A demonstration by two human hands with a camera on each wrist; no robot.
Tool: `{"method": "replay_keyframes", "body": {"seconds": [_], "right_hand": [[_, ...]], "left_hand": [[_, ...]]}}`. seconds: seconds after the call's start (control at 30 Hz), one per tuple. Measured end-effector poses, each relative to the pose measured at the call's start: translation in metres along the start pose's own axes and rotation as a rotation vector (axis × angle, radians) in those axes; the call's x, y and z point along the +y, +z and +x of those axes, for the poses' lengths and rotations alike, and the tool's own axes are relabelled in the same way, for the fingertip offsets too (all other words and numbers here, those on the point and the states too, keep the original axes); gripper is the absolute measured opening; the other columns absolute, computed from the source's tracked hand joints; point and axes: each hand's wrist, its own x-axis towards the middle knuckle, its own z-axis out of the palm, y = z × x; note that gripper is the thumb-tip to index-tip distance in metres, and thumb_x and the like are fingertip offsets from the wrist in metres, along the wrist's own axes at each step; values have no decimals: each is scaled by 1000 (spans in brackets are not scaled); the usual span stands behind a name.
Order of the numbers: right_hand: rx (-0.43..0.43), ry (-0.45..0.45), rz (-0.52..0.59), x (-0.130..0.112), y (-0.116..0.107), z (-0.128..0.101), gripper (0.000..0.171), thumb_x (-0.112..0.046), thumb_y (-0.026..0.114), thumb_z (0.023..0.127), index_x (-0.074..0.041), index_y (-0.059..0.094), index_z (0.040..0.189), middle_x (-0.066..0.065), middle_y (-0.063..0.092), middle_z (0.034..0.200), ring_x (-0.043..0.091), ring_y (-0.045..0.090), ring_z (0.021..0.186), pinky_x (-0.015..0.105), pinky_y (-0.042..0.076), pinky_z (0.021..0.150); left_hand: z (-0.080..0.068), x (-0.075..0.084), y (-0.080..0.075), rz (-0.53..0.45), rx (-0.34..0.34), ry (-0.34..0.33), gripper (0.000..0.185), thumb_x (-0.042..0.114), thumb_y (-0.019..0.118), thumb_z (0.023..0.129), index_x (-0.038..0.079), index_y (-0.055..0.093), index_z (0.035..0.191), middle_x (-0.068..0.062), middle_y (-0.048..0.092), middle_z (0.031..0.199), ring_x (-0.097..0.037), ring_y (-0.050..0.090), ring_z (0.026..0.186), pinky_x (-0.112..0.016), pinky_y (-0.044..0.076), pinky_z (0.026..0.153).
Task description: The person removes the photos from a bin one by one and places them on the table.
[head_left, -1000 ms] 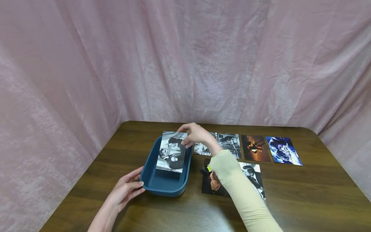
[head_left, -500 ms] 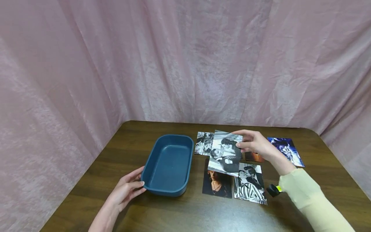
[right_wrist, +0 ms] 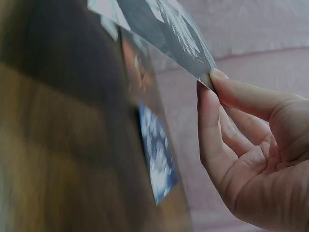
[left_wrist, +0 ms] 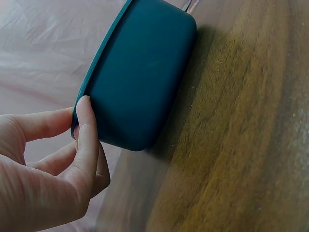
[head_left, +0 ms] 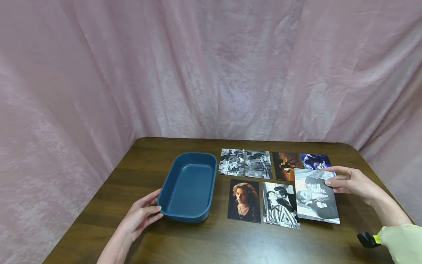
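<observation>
A black-and-white photo card [head_left: 315,198] is pinched at its right edge between the thumb and fingers of my right hand [head_left: 352,183]. It hangs over the right end of the front row, and in the right wrist view the photo card [right_wrist: 169,36] bends slightly, raised above the wood. At the near left corner of a blue plastic bin [head_left: 188,190], my left hand [head_left: 140,216] grips the rim. The left wrist view shows the thumb on one side of the bin's wall [left_wrist: 140,72] and fingers on the other. Nothing lies inside the bin.
Several photo cards lie face up on the wooden table [head_left: 148,161]. In the back row are two black-and-white cards, an orange-brown card [head_left: 285,165] and a blue card [head_left: 313,160]. A portrait card [head_left: 244,201] and a striped-shirt card [head_left: 280,207] form the front row. A pink curtain [head_left: 211,73] hangs behind.
My right hand has carried the black-and-white photo card from above the bin across to the right, past the portrait and striped-shirt cards. My left hand has stayed at the bin's corner.
</observation>
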Motion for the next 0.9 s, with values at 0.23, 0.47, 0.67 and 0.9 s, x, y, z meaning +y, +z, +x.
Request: {"method": "replay_keyframes", "body": {"seconds": [0.23, 0.47, 0.67, 0.9], "right_hand": [[-35, 80, -38, 22, 2, -4, 38, -17, 66, 94, -18, 62, 131, -7, 75, 98, 0, 67, 88, 26, 60, 76], [65, 46, -270, 29, 26, -8, 52, -15, 73, 88, 13, 54, 128, 5, 65, 84, 3, 60, 72, 24, 56, 64], [183, -15, -496, 25, 31, -8, 38, -15, 76, 83, 2, 67, 115, 3, 59, 81, 3, 45, 67, 23, 36, 59], [203, 11, -519, 24, 32, -5, 40, -16, 79, 81, 0, 67, 116, 13, 64, 94, 10, 53, 79, 26, 42, 65]], "left_hand": [[-1, 3, 0, -6, 29, 0, 72, 4, 58, 94, 7, 24, 157, 3, 53, 110, -8, 64, 98, -24, 57, 85], [-2, 1, 2, -6, 9, -2, 72, 3, 57, 94, 6, 23, 157, 4, 53, 110, -7, 64, 98, -23, 57, 85], [-1, 3, 2, 2, 25, -2, 72, 3, 57, 93, 7, 24, 157, 4, 53, 110, -8, 63, 99, -24, 57, 86], [0, 5, 1, 7, 13, -6, 73, 4, 58, 93, 7, 23, 157, 4, 52, 110, -7, 63, 98, -24, 57, 86]]}}
